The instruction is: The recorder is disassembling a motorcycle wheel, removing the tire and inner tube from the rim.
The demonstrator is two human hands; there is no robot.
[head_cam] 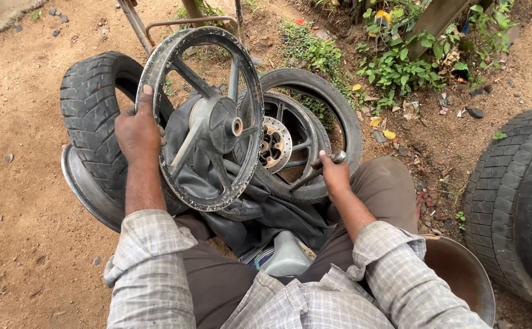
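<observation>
Bare wheel rim (pixel 208 119), dusty, spoked, stands upright between the seated person's knees, tilted a little toward the camera. Left hand (pixel 137 131) clamped over the rim's left edge, fingers wrapped round it; looks like a steadying hold so the wheel stays on edge. Right hand (pixel 334 173) closed round a metal bar (pixel 315 172), the bar's tip pointing down toward a second wheel (pixel 296 143) lying just behind, tyre on, brake disc showing. Slack black inner tube (pixel 248 210) drapes under the rim and over the lap, likely left where it came loose. A loose tyre (pixel 92 119) leans behind the rim on the left, a curved metal part beneath it. Ground is bare dirt (pixel 22 183). Large tyres (pixel 516 201) stacked right; metal bowl (pixel 464 274) beside the right elbow; weeds (pixel 400 67) beyond.
</observation>
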